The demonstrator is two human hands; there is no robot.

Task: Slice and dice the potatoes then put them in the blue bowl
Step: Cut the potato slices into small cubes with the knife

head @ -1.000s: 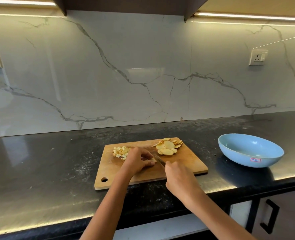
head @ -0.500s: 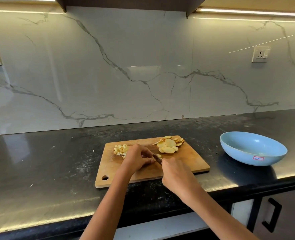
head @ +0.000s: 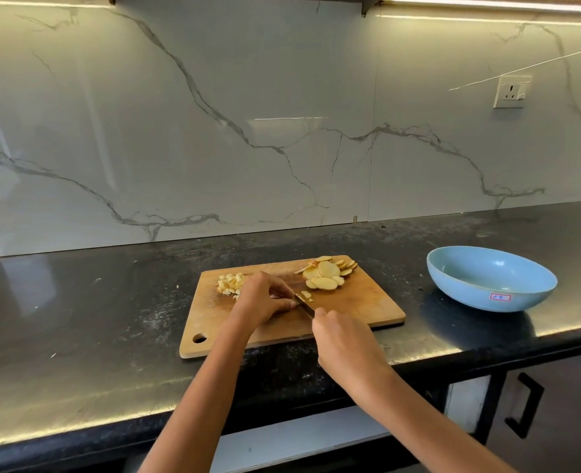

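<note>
Partway through: the right hand [head: 347,346] grips the knife [head: 305,306], while the left hand [head: 265,298] pinches a slice being diced at mid-board. Diced potato [head: 229,283] sits at ten o'clock on the cutting board [head: 367,302], uncut slices [head: 326,274] at one o'clock. The blue bowl [head: 490,278], at three o'clock, looks unfilled.

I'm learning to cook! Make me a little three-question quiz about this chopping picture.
1. True or false: the bowl already holds potato.
2. Which hand holds the knife: A left, B right?
3. Fill in: the diced pile lies to the ____ of the slices on the board.

Key: 1 false, the bowl looks empty. 2 B, the right hand; the left hand steadies the piece being cut. 3 left.
</note>
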